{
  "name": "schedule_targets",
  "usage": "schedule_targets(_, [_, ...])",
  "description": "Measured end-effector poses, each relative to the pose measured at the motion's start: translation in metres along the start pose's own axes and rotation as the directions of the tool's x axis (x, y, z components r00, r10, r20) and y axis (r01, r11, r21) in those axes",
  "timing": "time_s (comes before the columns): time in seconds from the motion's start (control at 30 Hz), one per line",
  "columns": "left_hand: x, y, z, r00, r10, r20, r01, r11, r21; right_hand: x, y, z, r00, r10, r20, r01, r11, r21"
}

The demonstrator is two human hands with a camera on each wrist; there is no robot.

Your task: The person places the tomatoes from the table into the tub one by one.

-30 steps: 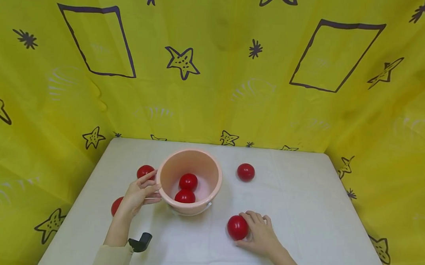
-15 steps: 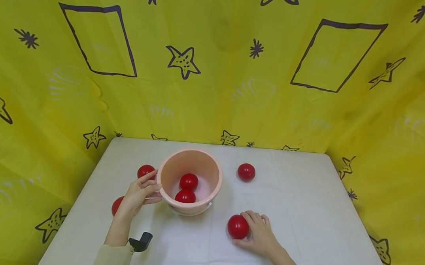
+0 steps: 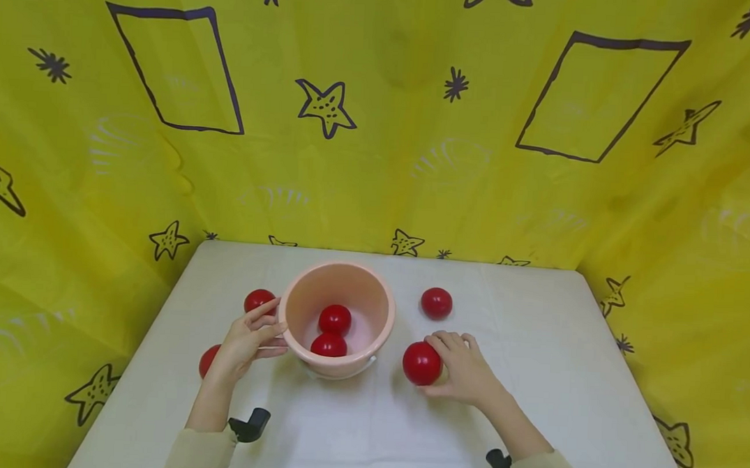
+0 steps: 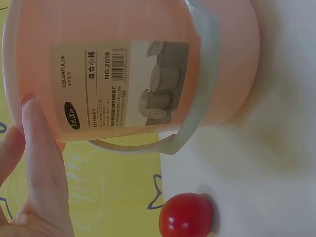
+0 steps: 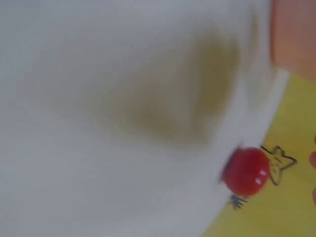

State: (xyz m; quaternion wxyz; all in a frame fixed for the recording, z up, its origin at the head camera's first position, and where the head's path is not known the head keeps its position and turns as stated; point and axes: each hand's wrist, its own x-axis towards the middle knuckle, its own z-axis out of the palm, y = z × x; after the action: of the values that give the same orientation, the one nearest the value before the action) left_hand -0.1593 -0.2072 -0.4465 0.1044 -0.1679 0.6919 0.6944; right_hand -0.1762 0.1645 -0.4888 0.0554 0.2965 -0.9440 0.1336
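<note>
A pale pink bucket (image 3: 379,290) stands upright with two glossy red balls inside, one ball (image 3: 335,319) behind the other ball (image 3: 329,344). My left hand (image 3: 244,343) touches the left side of its rim with fairly straight fingers; in the left wrist view the thumb (image 4: 44,168) lies against the labelled wall. Right of the bucket, my right hand (image 3: 463,370) grips another red ball (image 3: 422,363) between thumb and fingers, seemingly above the table. The right wrist view shows almost none of that hand, only fingertips at its edge.
On the white table (image 3: 534,339), a red ball (image 3: 436,304) lies right of the bucket towards the back. Two more, a farther ball (image 3: 259,301) and a nearer ball (image 3: 209,360), lie partly behind my left hand. A yellow curtain (image 3: 378,157) encloses the back and sides.
My right hand has moved away from the front edge with the red ball in its grip, rising slightly. The left hand stays at the bucket.
</note>
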Motion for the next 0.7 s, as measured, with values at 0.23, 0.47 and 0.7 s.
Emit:
schedule_targets(0.23, [0.001, 0.000, 0.000, 1.000, -0.004, 0.001, 0.004, 1.000, -0.001, 0.030, 0.002, -0.039, 0.997, -0.069, -0.039, 0.066, 0.996, -0.053])
schedule_targets(0.47, [0.000, 0.001, 0.001, 1.000, 0.006, 0.006, -0.006, 1.000, 0.007, 0.061, -0.003, -0.064, 0.987, -0.139, -0.083, 0.133, 0.989, -0.070])
schedule_targets(0.7, [-0.001, 0.002, 0.000, 1.000, 0.019, 0.008, -0.019, 1.000, -0.009, 0.088, -0.023, -0.071, 0.982, -0.185, -0.045, 0.182, 0.981, -0.071])
